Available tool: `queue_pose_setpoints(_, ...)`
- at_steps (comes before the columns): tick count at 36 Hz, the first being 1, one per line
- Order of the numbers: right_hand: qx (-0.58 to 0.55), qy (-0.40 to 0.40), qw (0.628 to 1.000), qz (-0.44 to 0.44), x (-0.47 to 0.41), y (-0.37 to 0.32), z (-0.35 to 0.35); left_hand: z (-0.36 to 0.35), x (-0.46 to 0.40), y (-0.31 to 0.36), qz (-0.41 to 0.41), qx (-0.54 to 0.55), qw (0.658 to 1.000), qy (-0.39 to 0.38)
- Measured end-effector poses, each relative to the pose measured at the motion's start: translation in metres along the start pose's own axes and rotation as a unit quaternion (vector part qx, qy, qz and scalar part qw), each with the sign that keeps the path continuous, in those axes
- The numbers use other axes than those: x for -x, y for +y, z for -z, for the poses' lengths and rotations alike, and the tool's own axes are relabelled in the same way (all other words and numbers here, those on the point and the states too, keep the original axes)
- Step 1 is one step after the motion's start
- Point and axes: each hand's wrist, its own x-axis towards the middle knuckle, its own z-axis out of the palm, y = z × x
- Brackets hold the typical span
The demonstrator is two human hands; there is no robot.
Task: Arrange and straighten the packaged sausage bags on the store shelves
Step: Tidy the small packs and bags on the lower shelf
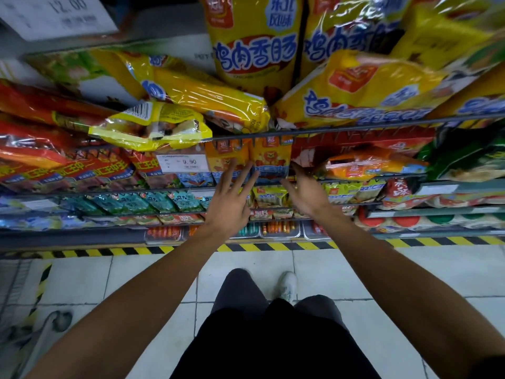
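Orange lion-print sausage bags upright on mid shelf; yellow bags above lie tilted, jumbled.

Dim, saturated store light — glare streaks the yellow bags, edges smear and bow with wide-angle distortion.

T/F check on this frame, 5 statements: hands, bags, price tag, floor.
1. Both hands reach toward the orange lion bags on the second shelf. True.
2. The left hand is clenched round a red bag. False: its fingers are spread and straight, with no grip on anything.
3. The price tag beside the left hand reads 9.90. True.
4. A yellow bag with its barcode showing lies flat over the upper shelf's front edge. True.
5. The floor strip under the shelving is plain white. False: it is yellow and black striped.
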Motion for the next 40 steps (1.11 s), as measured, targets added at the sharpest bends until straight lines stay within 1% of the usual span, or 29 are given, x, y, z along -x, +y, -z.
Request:
queue_pose_setpoints(2, -0.046, 0.021, 0.999, 0.009, 0.016, 0.004, 0.005, 0.005, -0.001, 0.003, 0.001, 0.022, 1.000, -0.006)
queue_pose_setpoints(5, -0.082, 0.028, 0.996, -0.012, 0.044, 0.014, 0.014, 0.012, -0.003, 0.010, 0.016, 0.074, 0.997, -0.018)
queue_pose_setpoints(7, -0.099, 0.037, 0.994, -0.027, 0.063, 0.019, 0.022, 0.015, -0.006, 0.015, 0.016, 0.127, 0.991, -0.026)
queue_pose_setpoints(9, -0.117, 0.048, 0.991, -0.050, 0.081, 0.023, 0.031, 0.020, -0.010, 0.021, 0.008, 0.197, 0.980, -0.040)
queue_pose_setpoints(14, -0.166, 0.086, 0.974, -0.128, 0.109, 0.043, 0.061, 0.025, -0.026, 0.048, -0.015, 0.321, 0.944, -0.070)
queue_pose_setpoints(17, -0.235, 0.109, 0.949, -0.177, 0.112, 0.051, 0.081, 0.030, -0.039, 0.068, -0.027, 0.376, 0.922, -0.082)
queue_pose_setpoints(20, -0.307, 0.133, 0.922, -0.196, 0.103, 0.059, 0.100, 0.034, -0.057, 0.090, 0.004, 0.435, 0.897, -0.081)
queue_pose_setpoints(22, -0.335, 0.115, 0.914, -0.197, 0.096, 0.063, 0.109, 0.036, -0.069, 0.103, 0.041, 0.462, 0.882, -0.086)
queue_pose_setpoints(25, -0.310, 0.052, 0.928, -0.198, 0.081, 0.071, 0.120, 0.035, -0.088, 0.121, 0.080, 0.479, 0.869, -0.090)
queue_pose_setpoints(28, -0.209, -0.025, 0.960, -0.185, 0.068, 0.080, 0.129, 0.033, -0.105, 0.137, 0.092, 0.483, 0.866, -0.088)
queue_pose_setpoints(29, -0.190, -0.048, 0.964, -0.178, 0.064, 0.083, 0.130, 0.033, -0.109, 0.143, 0.096, 0.485, 0.865, -0.082)
queue_pose_setpoints(31, -0.194, -0.081, 0.964, -0.163, 0.058, 0.090, 0.131, 0.031, -0.117, 0.153, 0.124, 0.510, 0.848, -0.070)
queue_pose_setpoints(33, -0.183, -0.077, 0.970, -0.140, 0.050, 0.099, 0.127, 0.028, -0.123, 0.159, 0.167, 0.529, 0.830, -0.059)
queue_pose_setpoints(37, -0.132, -0.038, 0.987, -0.089, 0.045, 0.109, 0.121, 0.019, -0.126, 0.166, 0.216, 0.523, 0.824, -0.026)
queue_pose_setpoints(39, -0.104, -0.032, 0.991, -0.083, 0.045, 0.110, 0.120, 0.018, -0.124, 0.168, 0.246, 0.526, 0.814, -0.009)
queue_pose_setpoints(40, -0.100, -0.029, 0.991, -0.084, 0.045, 0.112, 0.120, 0.018, -0.123, 0.169, 0.261, 0.537, 0.802, 0.003)
